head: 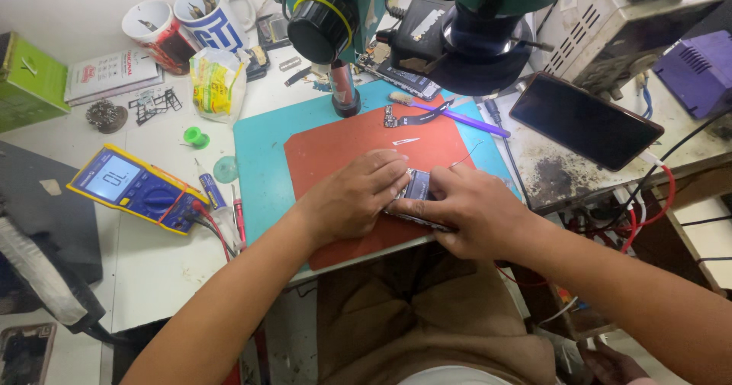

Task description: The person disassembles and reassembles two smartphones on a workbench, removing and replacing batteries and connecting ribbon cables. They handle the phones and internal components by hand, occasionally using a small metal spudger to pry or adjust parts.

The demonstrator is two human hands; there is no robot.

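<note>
Between your two hands lies the opened phone point(417, 194), on the red mat point(335, 152): your left hand point(352, 195) presses its near end and your right hand point(474, 210) clamps the other. It seems mid-repair (back off), with a flex cable point(415, 116) and tweezers point(406, 141) lying beyond your fingers.

My hands, left hand point(352, 194) and right hand point(473, 210), meet over the opened dark phone point(418, 194) on the red rubber mat point(335, 152). The yellow multimeter point(137, 188) lies to my left, the green microscope point(396, 4) behind, a black glass phone point(583, 120) to my right.
</note>
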